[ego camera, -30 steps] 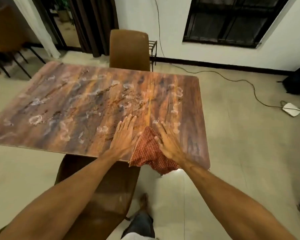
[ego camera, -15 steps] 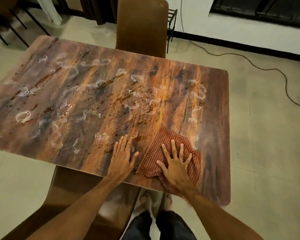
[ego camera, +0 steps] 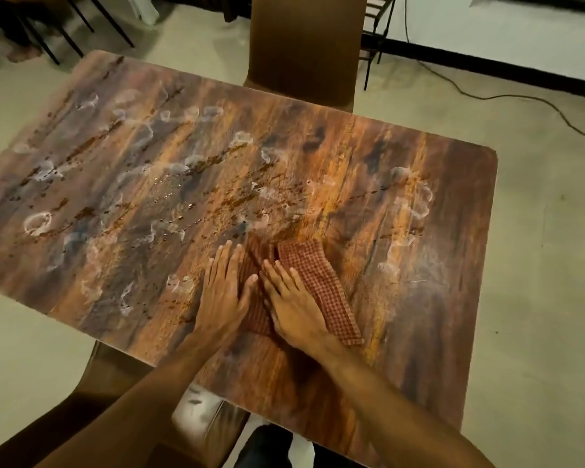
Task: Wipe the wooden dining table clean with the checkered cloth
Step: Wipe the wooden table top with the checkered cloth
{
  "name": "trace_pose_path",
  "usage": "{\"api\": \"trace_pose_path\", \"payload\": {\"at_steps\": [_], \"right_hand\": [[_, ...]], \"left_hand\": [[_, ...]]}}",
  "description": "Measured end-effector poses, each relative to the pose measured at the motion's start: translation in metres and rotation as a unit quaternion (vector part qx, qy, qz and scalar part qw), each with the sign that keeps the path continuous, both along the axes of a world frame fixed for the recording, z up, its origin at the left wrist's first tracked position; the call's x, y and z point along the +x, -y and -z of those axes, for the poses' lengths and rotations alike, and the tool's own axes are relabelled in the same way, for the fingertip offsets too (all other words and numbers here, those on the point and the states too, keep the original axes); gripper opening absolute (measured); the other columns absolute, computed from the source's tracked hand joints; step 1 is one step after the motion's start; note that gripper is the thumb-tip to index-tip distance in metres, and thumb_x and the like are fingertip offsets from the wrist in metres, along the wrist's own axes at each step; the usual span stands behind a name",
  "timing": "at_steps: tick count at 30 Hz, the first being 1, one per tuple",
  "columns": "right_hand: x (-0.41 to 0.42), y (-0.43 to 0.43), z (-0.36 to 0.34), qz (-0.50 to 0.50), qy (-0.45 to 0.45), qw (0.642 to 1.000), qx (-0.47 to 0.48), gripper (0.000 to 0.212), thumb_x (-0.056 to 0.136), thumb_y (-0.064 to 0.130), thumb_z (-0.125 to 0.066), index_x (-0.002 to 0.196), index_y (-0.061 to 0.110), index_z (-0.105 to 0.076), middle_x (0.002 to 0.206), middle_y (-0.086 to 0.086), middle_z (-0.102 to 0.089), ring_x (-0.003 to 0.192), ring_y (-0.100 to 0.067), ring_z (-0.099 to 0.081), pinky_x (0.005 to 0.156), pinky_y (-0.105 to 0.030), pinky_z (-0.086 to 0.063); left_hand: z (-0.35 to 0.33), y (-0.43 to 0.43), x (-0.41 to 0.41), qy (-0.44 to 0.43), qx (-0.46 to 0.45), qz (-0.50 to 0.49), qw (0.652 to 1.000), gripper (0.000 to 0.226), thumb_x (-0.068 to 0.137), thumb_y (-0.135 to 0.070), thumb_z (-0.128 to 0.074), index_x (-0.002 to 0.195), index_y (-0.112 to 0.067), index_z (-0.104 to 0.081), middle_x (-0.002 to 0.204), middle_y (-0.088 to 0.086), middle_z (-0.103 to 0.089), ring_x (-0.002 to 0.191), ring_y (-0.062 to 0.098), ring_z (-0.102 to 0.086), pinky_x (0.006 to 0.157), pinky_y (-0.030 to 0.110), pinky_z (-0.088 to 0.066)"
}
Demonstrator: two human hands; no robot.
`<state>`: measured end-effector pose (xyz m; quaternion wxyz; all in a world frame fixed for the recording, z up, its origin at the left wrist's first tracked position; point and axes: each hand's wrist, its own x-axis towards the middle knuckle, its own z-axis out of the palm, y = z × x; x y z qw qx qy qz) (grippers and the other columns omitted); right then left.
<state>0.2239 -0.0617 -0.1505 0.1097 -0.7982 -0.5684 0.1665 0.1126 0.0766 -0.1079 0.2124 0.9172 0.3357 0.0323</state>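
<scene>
Cloth [ego camera: 321, 285] is pressed flat on table [ego camera: 436, 298], hands side by side.
Left hand [ego camera: 223, 295] is laid flat on the wood at the cloth's left edge, fingers straight and together. Right hand [ego camera: 294, 305] is set palm-down on the cloth, fingers straight, slightly spread; nothing is gripped. Cloth is bunched between the hands, a folded strip shown right of the right hand. White rings [ego camera: 38, 222] and brown spatter [ego camera: 237, 201] are seen across the top. Far chair [ego camera: 301, 45] and near chair [ego camera: 122, 393] are tucked in. Cable [ego camera: 487, 96] is laid on the floor [ego camera: 537, 265].
</scene>
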Motion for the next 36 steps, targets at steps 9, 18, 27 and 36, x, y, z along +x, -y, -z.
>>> {"api": "trace_pose_path", "payload": {"at_steps": [9,18,27,36], "right_hand": [[0.087,-0.034,-0.01,0.19,0.027,0.98,-0.045,0.061,0.113,0.035,-0.021,0.166,0.009,-0.003,0.174,-0.011,0.007,0.161,-0.027,0.009,0.131,-0.048,-0.002],[0.088,-0.059,-0.002,0.083,0.043,0.995,-0.04,0.06,0.112,0.04,-0.021,0.166,0.015,-0.017,0.175,-0.004,-0.004,0.162,-0.023,-0.003,0.13,-0.048,-0.016],[0.12,-0.208,-0.005,0.015,0.061,0.998,-0.023,0.063,0.11,0.036,-0.029,0.166,0.014,-0.014,0.175,-0.005,-0.005,0.162,-0.025,-0.003,0.13,-0.049,-0.008],[0.166,-0.151,-0.004,0.214,0.079,0.972,-0.058,0.059,0.111,0.036,-0.016,0.163,0.008,-0.019,0.174,-0.012,-0.005,0.161,-0.029,-0.001,0.131,-0.051,-0.009]], "left_hand": [[0.005,-0.025,0.015,0.004,-0.012,-0.014,1.0,0.07,0.102,-0.058,-0.026,0.16,-0.021,-0.013,0.17,0.002,-0.007,0.157,0.017,-0.002,0.127,0.042,-0.003],[0.02,-0.1,0.051,0.041,-0.024,-0.012,0.999,0.065,0.106,-0.046,-0.037,0.16,-0.016,-0.016,0.169,0.005,-0.011,0.157,0.018,-0.005,0.127,0.041,-0.004],[0.023,-0.156,0.093,0.072,-0.019,-0.002,0.997,0.066,0.105,-0.05,-0.031,0.16,-0.016,-0.018,0.169,0.005,-0.012,0.157,0.016,-0.003,0.127,0.036,0.0],[0.024,-0.18,0.159,0.081,-0.026,0.036,0.996,0.066,0.107,-0.051,-0.031,0.161,-0.018,-0.011,0.17,0.005,-0.005,0.156,0.014,0.002,0.127,0.04,0.0]]}}
